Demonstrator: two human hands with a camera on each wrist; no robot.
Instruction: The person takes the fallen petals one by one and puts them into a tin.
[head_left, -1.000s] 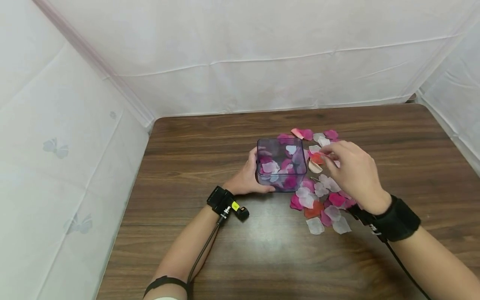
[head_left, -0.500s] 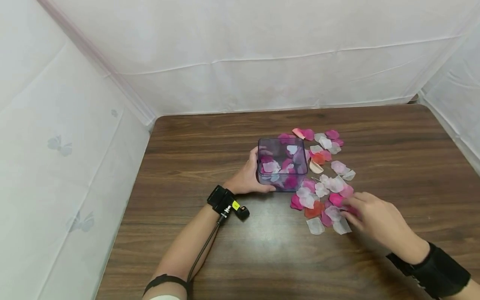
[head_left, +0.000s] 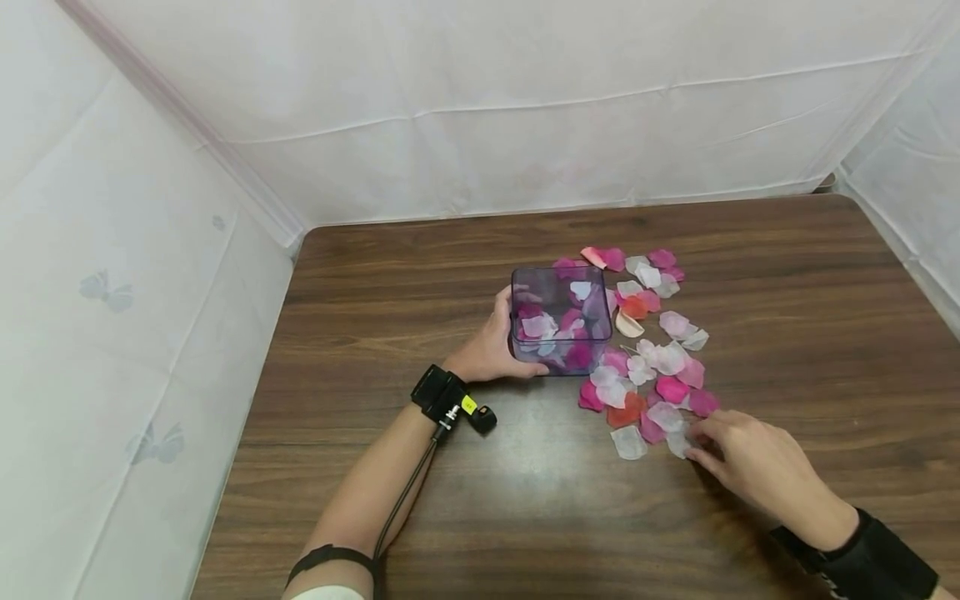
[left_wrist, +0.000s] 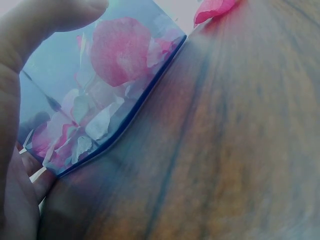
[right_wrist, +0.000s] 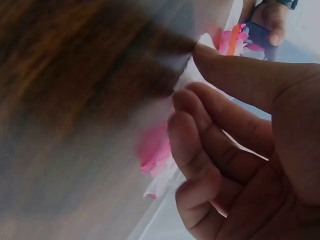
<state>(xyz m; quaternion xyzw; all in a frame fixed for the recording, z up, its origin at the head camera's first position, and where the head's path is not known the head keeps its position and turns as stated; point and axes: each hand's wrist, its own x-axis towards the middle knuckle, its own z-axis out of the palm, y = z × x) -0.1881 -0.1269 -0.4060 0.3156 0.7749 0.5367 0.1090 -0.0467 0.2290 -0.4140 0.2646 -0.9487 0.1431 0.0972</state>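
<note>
My left hand (head_left: 491, 346) grips a square, see-through purple plastic box (head_left: 562, 358) by its left side, thumb along the near wall. Pink and white artificial petals (left_wrist: 120, 52) show through the box wall in the left wrist view. To the right, my right hand (head_left: 753, 458) reaches the near edge of a pile of loose petals (head_left: 671, 387). Its thumb and fingertips are at a white petal (head_left: 678, 444). In the right wrist view, the thumb and index finger stand apart, with that white petal (right_wrist: 192, 72) between them.
Several more petals (head_left: 648, 271) in pink, white and red lie behind and to the right of the box. Everything rests on a brown wood-grain table (head_left: 525, 517). White sheeting (head_left: 465, 158) hangs along the back and sides.
My right hand has come from beside the box to the near right of the pile, then to the white petal. A magenta petal shows beside it. The left hand stays on the box.
</note>
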